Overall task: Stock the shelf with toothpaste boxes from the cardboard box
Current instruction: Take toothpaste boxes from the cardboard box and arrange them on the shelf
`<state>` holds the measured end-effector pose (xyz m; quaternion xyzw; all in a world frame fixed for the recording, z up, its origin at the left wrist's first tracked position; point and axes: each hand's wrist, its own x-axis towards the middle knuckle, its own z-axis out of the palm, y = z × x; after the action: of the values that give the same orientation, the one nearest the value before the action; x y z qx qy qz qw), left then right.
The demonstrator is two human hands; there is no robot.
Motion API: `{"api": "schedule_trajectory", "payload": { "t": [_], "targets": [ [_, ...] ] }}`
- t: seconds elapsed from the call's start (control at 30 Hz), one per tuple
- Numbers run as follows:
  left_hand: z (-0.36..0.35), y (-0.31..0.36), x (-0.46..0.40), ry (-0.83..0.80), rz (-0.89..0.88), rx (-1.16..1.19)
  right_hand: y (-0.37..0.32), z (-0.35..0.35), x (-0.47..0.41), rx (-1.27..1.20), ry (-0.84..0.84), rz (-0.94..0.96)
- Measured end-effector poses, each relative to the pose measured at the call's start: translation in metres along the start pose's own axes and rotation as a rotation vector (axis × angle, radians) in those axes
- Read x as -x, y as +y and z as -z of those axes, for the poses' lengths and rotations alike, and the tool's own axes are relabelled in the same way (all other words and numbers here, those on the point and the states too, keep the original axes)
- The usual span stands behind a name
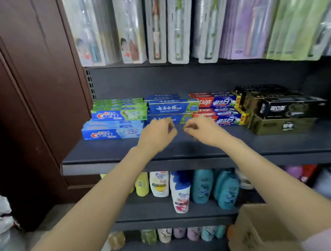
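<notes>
Toothpaste boxes lie stacked along the back of the dark shelf (181, 149): green and blue Crest boxes (113, 126) at the left, dark blue boxes (171, 106) in the middle, red and blue boxes (217, 111), then black boxes (286, 109) at the right. My left hand (157, 134) and my right hand (203, 130) hover side by side just in front of the lower dark blue box, fingers loosely curled, holding nothing. The cardboard box (262, 233) sits at the lower right, partly behind my right arm.
Toothbrush packs (155, 28) hang above the shelf. Shampoo bottles (180, 189) fill the shelf below, with more bottles (166, 234) lower down. A brown wooden cabinet (30, 94) stands at the left, and a white bag (0, 216) lies on the floor.
</notes>
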<state>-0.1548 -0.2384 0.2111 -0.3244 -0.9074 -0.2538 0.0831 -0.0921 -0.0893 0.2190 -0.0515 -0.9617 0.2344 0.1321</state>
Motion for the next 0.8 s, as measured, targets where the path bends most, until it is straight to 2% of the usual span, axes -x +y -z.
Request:
{"api": "schedule_trajectory", "payload": {
  "t": [0.17, 0.37, 0.43, 0.6, 0.8],
  "targets": [
    [-0.065, 0.085, 0.034, -0.228, -0.059, 0.028, 0.090, 0.042, 0.084, -0.004, -0.220, -0.060],
    [-0.187, 0.184, 0.070, -0.708, 0.047, 0.130, 0.217, 0.063, 0.176, 0.035, -0.480, -0.166],
    [-0.221, 0.209, 0.080, -0.823, 0.089, 0.156, 0.251, 0.062, 0.205, 0.076, -0.555, -0.183],
    [-0.300, 0.253, 0.103, -0.981, 0.207, 0.203, 0.338, 0.045, 0.260, 0.168, -0.751, -0.308],
    [-0.381, 0.257, 0.126, -1.101, 0.303, 0.230, 0.407, -0.009, 0.305, 0.179, -0.901, -0.378]
  ]
}}
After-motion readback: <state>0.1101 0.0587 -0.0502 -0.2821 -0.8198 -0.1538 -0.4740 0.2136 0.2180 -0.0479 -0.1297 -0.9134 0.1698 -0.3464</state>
